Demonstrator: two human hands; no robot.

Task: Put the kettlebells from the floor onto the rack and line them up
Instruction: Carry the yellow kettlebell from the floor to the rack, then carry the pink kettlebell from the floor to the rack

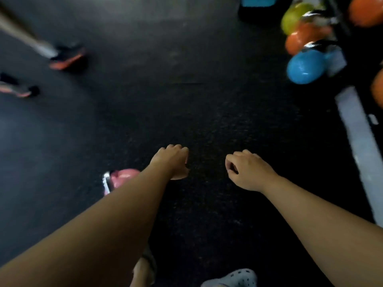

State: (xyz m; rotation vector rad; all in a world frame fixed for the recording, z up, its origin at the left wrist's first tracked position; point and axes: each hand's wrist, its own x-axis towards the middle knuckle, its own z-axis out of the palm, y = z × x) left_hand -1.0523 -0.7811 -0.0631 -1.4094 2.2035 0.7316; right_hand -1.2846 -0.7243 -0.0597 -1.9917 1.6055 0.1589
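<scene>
1. Two bare hands over the dark rubber floor (186, 100), near centre: left hand (173, 161) and right hand (248, 170), a gap of bare floor between them.
2. Left hand: fingers curled loosely under, holding nothing visible.
3. Right hand: fingers bent into a loose fist, also empty, touching nothing.
4. One pink kettlebell (122, 178) on the floor, near left, partly hidden behind the left forearm; light-coloured handle showing at its left side.
5. Far right, on the rack (339, 25): one blue kettlebell (304, 67) nearest, one orange kettlebell (300, 37) just beyond it, one yellow-green kettlebell (294, 17) farther still. Three in a row, close together, all blurred.
6. More orange shapes at the right edge: one at the top corner (366, 10), one lower down (378, 88), cut off by the frame; too blurred to tell exactly what.
7. One pale strip (356, 137) running along the floor on the right, below the rack.
8. Far left: another person's shoe, black and orange (68, 59), with a blurred leg above it; one small dark and pink item (18, 90) at the left edge, unclear.
9. Bottom edge: one white perforated clog (238, 277) and one sandalled foot (145, 270).
</scene>
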